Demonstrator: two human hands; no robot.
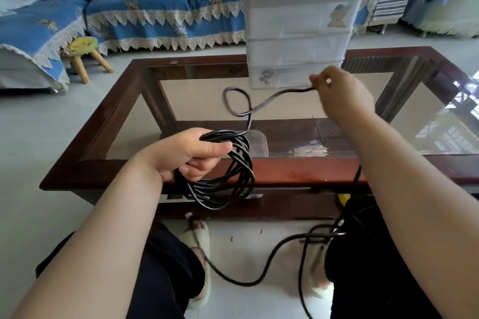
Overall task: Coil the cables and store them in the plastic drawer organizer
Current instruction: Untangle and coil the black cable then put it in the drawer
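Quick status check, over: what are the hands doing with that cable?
Left hand grips black coil. Right hand pinches the loose strand, feeding a loop. Slack trails on floor. Drawers shut, nothing stored.

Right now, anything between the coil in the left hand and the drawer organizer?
Nothing visible blocks the way. The left hand holds the black coil at the table's near edge; only bare glass tabletop lies before the organizer. Its drawers look closed, and the right hand pinches uncoiled cable.
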